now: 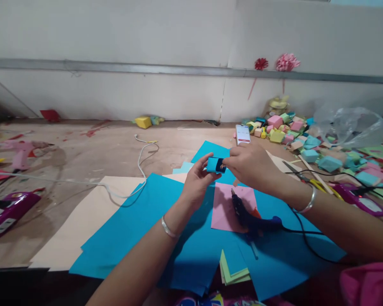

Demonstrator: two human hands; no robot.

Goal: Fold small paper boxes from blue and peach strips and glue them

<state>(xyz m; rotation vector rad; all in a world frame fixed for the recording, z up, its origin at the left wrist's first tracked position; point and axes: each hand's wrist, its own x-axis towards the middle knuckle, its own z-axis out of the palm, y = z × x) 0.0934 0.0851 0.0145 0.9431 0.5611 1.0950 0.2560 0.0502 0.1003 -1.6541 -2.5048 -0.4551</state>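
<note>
A small blue folded-paper box (213,164) is held up over the sheets, its dark open end facing right. My left hand (195,182) grips it from the left between thumb and fingers. At the open end, the closed fingertips of my right hand (250,165) pinch its edge; the exact grip is partly hidden. Below both hands, a dark blue glue gun (247,214) lies on a pink paper square (218,212), nozzle pointing away from me. Large blue paper sheets (124,227) spread underneath.
Many small coloured paper boxes (276,136) are heaped at the back right, beside a phone (243,134) and a clear plastic bag (354,127). Scissors (322,189) lie right. A white cable (140,163) crosses the left, near a pink glue gun (21,155).
</note>
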